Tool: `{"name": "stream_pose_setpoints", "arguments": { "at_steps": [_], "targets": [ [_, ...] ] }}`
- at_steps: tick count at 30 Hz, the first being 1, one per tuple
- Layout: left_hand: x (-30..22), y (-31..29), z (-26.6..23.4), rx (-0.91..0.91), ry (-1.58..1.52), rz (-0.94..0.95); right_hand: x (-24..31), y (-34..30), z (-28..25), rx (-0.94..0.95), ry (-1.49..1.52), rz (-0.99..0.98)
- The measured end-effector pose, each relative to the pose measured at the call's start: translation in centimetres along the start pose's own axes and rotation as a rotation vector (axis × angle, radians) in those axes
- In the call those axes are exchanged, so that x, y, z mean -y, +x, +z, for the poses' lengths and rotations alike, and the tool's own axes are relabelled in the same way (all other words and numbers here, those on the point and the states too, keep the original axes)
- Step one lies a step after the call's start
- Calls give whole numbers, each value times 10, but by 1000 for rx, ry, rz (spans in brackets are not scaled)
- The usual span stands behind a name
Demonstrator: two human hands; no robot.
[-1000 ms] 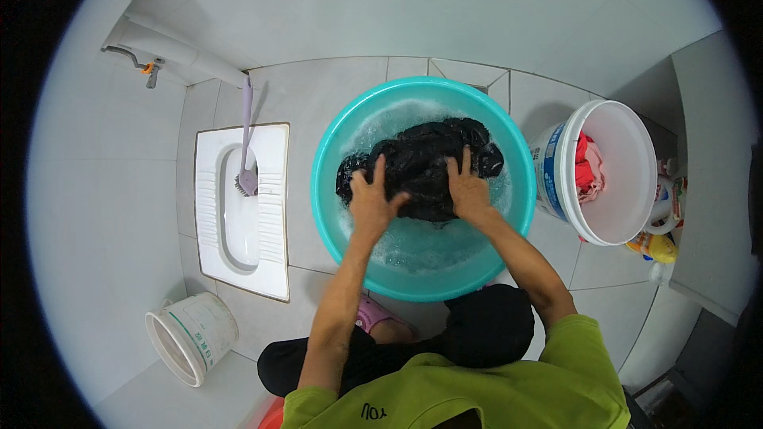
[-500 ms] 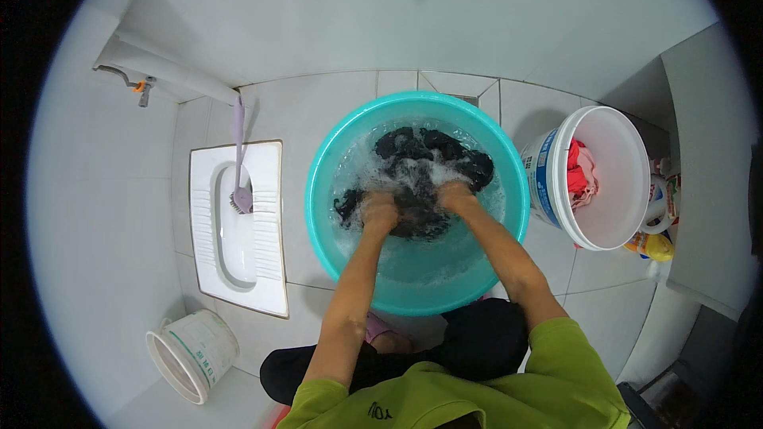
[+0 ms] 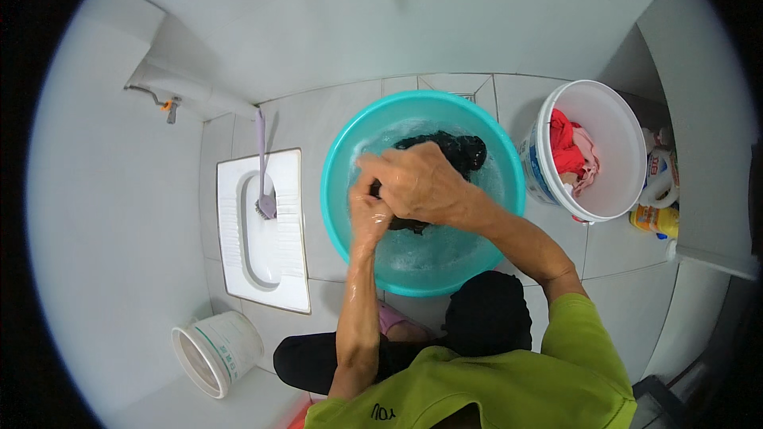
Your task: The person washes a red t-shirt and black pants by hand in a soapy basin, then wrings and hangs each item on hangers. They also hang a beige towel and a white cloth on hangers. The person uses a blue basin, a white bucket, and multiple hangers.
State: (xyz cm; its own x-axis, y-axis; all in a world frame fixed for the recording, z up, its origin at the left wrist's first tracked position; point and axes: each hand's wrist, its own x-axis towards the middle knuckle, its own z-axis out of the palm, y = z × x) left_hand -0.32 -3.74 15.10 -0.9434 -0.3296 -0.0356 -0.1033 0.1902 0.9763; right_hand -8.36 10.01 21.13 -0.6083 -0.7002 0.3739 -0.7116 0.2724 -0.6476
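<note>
A large turquoise basin stands on the floor in front of me, holding soapy water. Wet black cloth lies bunched in the water, partly covered by my hands. Both hands are wet and raised above the basin, touching each other. My right hand crosses over from the right with its fingers bent, closed against the other hand; anything between them is hidden. Beneath it, my left hand has its fingers mostly covered. Dark fabric shows through the gap between the hands.
To the right stands a white bucket with red cloth and pink cloth. Cleaning bottles are behind it. At left are a squat toilet with a purple brush, a small white bucket and a wall tap.
Both hands have come up out of the water and away from the black cloth. My right hand has moved left, over my left hand. The view has shifted slightly.
</note>
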Motion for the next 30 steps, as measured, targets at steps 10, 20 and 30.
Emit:
{"name": "stream_pose_setpoints", "arguments": {
  "at_steps": [10, 20, 30],
  "targets": [
    [-203, 3, -69, -303, -357, 398, -114, -45, -20, 314, -98, 428],
    [-289, 12, -68, -286, -519, 604, -72, -41, 165, -176, 502, 586],
    [-8, 30, -14, -60, 10, -226, -174, -93, 108, 225, -74, 1090]
  ]
}}
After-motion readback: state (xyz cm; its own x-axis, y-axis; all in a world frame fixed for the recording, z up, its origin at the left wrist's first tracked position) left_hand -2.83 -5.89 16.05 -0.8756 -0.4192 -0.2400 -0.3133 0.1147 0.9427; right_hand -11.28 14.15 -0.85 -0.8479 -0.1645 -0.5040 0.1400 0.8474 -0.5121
